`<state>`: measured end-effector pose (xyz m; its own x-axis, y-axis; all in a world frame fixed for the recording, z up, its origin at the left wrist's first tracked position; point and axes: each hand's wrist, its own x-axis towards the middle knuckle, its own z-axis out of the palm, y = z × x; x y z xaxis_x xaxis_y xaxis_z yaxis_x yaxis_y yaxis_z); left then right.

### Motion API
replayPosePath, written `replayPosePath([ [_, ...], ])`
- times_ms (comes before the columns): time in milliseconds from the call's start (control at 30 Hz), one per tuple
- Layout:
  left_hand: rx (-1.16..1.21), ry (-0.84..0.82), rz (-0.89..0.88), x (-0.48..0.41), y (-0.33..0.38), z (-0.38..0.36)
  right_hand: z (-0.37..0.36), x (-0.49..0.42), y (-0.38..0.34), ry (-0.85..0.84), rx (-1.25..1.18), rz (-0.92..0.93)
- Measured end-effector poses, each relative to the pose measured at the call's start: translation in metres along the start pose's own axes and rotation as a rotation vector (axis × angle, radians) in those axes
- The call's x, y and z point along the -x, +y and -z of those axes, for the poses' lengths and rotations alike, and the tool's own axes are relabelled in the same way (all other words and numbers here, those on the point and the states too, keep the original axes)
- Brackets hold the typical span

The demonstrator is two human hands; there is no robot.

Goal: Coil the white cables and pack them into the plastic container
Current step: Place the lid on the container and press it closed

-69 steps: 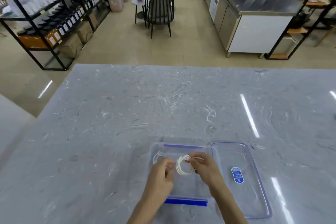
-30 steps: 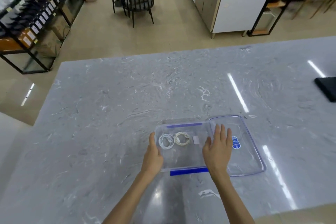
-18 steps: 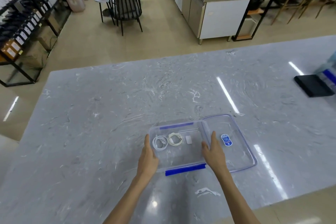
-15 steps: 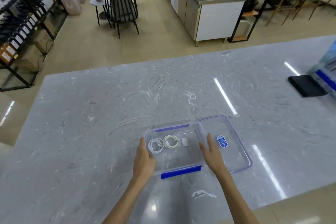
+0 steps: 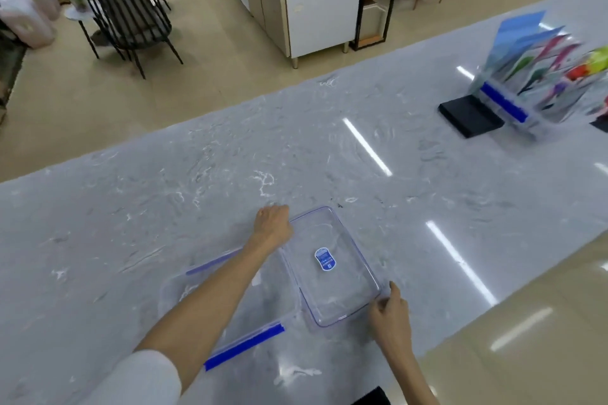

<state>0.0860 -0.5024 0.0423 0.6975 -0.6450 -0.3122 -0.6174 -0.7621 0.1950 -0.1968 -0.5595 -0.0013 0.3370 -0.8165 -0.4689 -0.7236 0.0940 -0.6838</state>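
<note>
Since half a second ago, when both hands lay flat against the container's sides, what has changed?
Both hands left the container and went to the lid. The left hand reached across the container and grips the lid's far corner. The right hand pinches its near corner. Container and lid lie side by side on the table, as before.

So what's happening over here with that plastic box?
A person is handling a clear lid beside an open container on the table. The left hand grips its far corner, the right hand its near corner. The left forearm hides most of the container's inside.
</note>
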Motion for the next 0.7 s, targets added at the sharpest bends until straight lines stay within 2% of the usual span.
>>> replayPosePath([
  [100, -0.007, -0.161, 0.03, -0.022, 0.012, -0.01, 0.004, 0.002, 0.002, -0.099, -0.085, -0.091],
  [233, -0.039, -0.177, -0.007, -0.035, 0.021, -0.02, 0.007, 0.009, 0.002, -0.289, -0.396, -0.218],
  [333, 0.015, -0.199, -0.019, -0.037, 0.027, -0.024, 0.007, 0.01, 0.002, -0.21, -0.517, -0.225],
  [467, 0.178, -0.174, -0.017, -0.038, 0.032, -0.018, 0.015, 0.003, -0.006, -0.031, -0.626, -0.11],
  [600, 0.437, -0.068, -0.033, -0.032, 0.036, 0.005, 0.033, -0.018, -0.028, 0.005, -0.709, -0.042],
  [700, 0.622, 0.063, 0.013, -0.015, 0.019, 0.03, 0.043, -0.04, -0.051, -0.033, -0.681, 0.015],
])
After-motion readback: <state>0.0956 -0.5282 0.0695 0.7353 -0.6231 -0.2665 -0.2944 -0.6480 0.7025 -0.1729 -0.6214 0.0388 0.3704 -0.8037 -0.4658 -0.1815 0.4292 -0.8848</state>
